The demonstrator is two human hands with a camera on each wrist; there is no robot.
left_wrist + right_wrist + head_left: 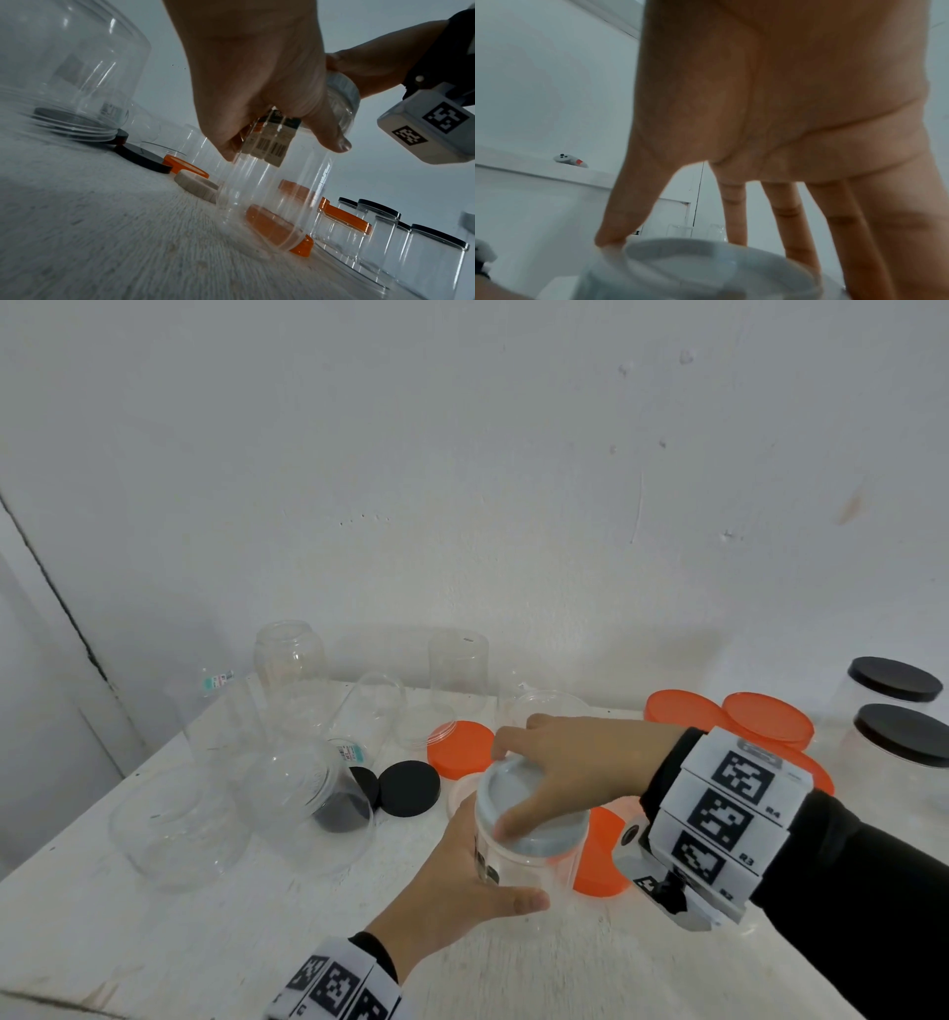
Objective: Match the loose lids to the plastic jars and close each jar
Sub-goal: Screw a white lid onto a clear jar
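Note:
A clear plastic jar (518, 865) (272, 194) stands upright on the white table (154, 942). My left hand (462, 880) (257, 85) grips its side, over the barcode label. A pale grey lid (534, 809) (344, 89) (706, 270) sits on the jar's mouth. My right hand (560, 773) (757, 121) comes from above and holds this lid by the rim with thumb and fingertips. Loose lids lie around: a black lid (409, 789), an orange lid (460, 749), a whitish lid (197, 187).
Several open clear jars (287, 670) stand or lie at the back left; one jar (313, 798) lies tipped over a black lid. More orange lids (767, 719) are stacked behind my right wrist. Two black-lidded jars (893, 726) stand at the right edge.

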